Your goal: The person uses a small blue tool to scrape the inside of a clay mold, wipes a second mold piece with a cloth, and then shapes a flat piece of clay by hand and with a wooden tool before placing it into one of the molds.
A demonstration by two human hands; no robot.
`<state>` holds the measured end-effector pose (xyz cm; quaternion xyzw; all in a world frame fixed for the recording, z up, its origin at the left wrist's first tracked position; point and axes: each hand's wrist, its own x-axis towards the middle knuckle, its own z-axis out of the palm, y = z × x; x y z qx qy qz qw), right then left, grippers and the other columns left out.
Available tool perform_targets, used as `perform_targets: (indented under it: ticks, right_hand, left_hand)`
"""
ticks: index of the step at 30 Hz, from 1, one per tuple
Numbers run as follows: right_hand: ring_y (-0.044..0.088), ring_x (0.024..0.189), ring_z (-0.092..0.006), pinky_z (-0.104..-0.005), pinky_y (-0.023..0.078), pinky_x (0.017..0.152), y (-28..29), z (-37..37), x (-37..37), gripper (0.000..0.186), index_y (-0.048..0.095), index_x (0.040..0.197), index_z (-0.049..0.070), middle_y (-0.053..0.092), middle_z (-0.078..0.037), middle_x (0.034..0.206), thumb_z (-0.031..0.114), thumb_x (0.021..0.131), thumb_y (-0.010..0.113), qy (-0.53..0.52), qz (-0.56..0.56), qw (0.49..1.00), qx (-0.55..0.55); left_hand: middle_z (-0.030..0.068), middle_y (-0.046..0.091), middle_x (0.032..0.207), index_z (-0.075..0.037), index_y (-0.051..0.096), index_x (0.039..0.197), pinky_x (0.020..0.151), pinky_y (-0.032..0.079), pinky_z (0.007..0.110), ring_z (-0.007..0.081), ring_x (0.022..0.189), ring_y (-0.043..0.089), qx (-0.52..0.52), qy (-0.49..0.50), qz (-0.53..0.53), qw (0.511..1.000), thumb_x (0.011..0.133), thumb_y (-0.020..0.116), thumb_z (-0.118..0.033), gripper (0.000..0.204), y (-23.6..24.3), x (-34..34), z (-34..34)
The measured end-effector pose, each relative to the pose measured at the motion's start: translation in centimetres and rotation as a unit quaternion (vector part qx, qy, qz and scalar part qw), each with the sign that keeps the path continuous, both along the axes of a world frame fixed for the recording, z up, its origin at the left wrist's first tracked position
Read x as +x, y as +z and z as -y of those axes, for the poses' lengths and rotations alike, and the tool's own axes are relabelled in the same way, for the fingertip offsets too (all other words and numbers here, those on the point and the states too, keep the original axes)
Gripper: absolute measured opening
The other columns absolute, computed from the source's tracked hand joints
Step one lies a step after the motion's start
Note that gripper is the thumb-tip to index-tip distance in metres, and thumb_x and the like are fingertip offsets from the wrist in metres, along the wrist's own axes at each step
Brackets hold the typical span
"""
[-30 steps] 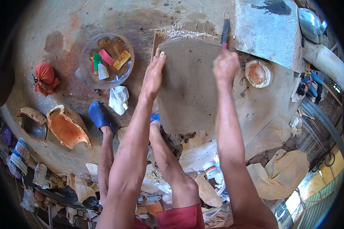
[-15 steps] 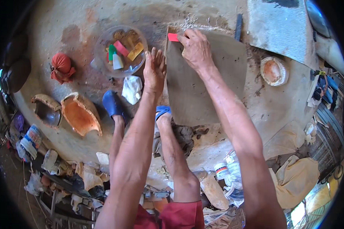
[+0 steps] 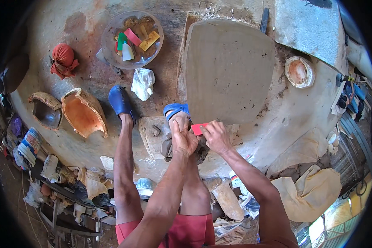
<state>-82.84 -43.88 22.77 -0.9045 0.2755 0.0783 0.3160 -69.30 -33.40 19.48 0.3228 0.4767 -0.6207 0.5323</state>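
My right hand [image 3: 217, 138] pinches a small flat red scraper [image 3: 199, 129] between thumb and fingers. Beside it, my left hand [image 3: 183, 138] is open with the palm turned up, fingers stretched out; the scraper's edge lies close to it, and I cannot tell if they touch. Just beyond both hands lies a wide, smooth slab of grey clay [image 3: 229, 70] with a few dark specks, on a board [image 3: 181, 80] whose left edge shows. Dark clay lumps [image 3: 201, 152] sit beneath my hands, partly hidden by them.
A clear round tub [image 3: 158, 51] at the upper left holds several coloured scrapers. Near it are a white plastic bag [image 3: 143, 84] and a red cloth bundle [image 3: 63, 61]. Two broken-edged moulds [image 3: 83, 113] stand left; an octagonal plaster mould [image 3: 299, 72] lies right, below a pale board [image 3: 310, 33].
Both hands have come back from the slab's far left corner to its near edge, the right still gripping the red scraper. The left hand has turned palm up. The whole slab is now uncovered.
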Motion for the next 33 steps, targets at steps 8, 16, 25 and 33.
perform_targets:
  ticks: [8, 16, 25, 33]
  right_hand:
    - [0.061, 0.093, -0.0297, -0.0444, 0.051, 0.08, -3.5, 20.7, 12.9, 0.03, 0.074, 0.106, 0.005, 0.063, -0.01, 0.091, 0.002, 0.078, 0.066, -0.115, 0.146, 0.956, -0.229]
    - [0.062, 0.106, -0.0308, -0.0473, 0.051, 0.088, -0.2, -0.2, 0.5, 0.027, 0.074, 0.106, 0.0, 0.067, -0.012, 0.101, 0.011, 0.083, 0.067, -0.006, 0.033, 0.999, 0.028]
    - [0.063, 0.086, -0.0318, -0.0446, 0.052, 0.074, -3.3, 26.7, 9.7, 0.023, 0.072, 0.099, 0.003, 0.066, -0.013, 0.089, -0.002, 0.08, 0.06, -0.155, 0.127, 0.949, -0.244]
    - [0.063, 0.104, -0.0315, -0.0478, 0.051, 0.086, -3.5, 11.1, 2.3, 0.033, 0.074, 0.11, 0.001, 0.068, -0.011, 0.1, 0.001, 0.078, 0.065, -0.035, 0.087, 0.992, -0.09]
  left_hand:
    - [0.0261, 0.012, 0.17, -0.001, 0.011, 0.164, 0.126, 0.012, 0.061, 0.0523, 0.155, 0.011, 0.012, 0.005, -0.034, 0.999, 0.094, 0.033, -0.085, 0.112, 0.4, -0.8, 2.9]
    - [0.0196, 0.042, 0.158, 0.001, 0.029, 0.158, 0.123, 0.03, 0.052, 0.0372, 0.146, 0.04, -0.003, -0.001, -0.046, 0.999, 0.088, 0.029, -0.092, 0.117, 1.0, -0.4, 2.4]
    - [0.0331, 0.007, 0.168, -0.003, 0.0, 0.164, 0.127, 0.011, 0.061, 0.0558, 0.153, 0.012, -0.023, 0.04, -0.08, 0.996, 0.084, 0.038, -0.094, 0.127, 0.5, -3.5, 3.7]
    - [0.0295, 0.015, 0.167, 0.002, 0.0, 0.163, 0.124, 0.024, 0.06, 0.0525, 0.151, 0.024, 0.038, 0.0, -0.03, 0.999, 0.08, 0.042, -0.096, 0.135, 1.2, -2.9, 4.6]
